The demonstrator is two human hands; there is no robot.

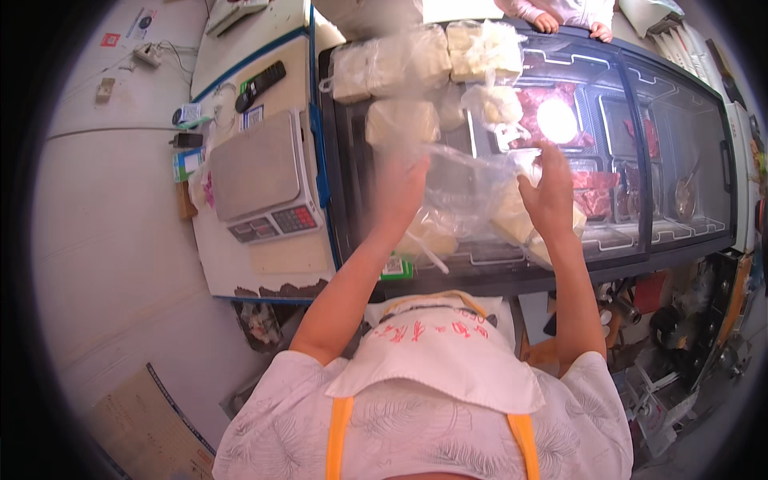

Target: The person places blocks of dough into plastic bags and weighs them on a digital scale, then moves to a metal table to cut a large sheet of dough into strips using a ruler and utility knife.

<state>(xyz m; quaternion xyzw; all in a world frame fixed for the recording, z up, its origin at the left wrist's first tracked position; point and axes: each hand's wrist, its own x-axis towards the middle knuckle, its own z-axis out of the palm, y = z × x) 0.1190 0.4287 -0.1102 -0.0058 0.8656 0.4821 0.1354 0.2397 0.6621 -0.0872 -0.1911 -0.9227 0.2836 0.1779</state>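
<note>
A thin clear plastic bag (465, 186) stretches between my two hands above a glass-topped display chest. My left hand (402, 192) is blurred by motion, and the bag's film runs from its fingers. Around the bag's other end, my right hand (551, 195) has its thumb and fingers curved; its grip on the film is unclear. Beneath that hand lie pale yellow blocks (513, 210) in plastic. Another bagged pale block (429, 237) rests below the film, near the chest's front edge. Just beyond my left hand is a further wrapped block (402, 120).
Left of the chest, a digital scale (258, 168) stands on a counter beside a black handset (261, 86). Bagged blocks (408, 60) line the chest's far side. Red meat (594, 195) lies under the glass lid (690, 150). Another person's hands (546, 23) rest on the far rim.
</note>
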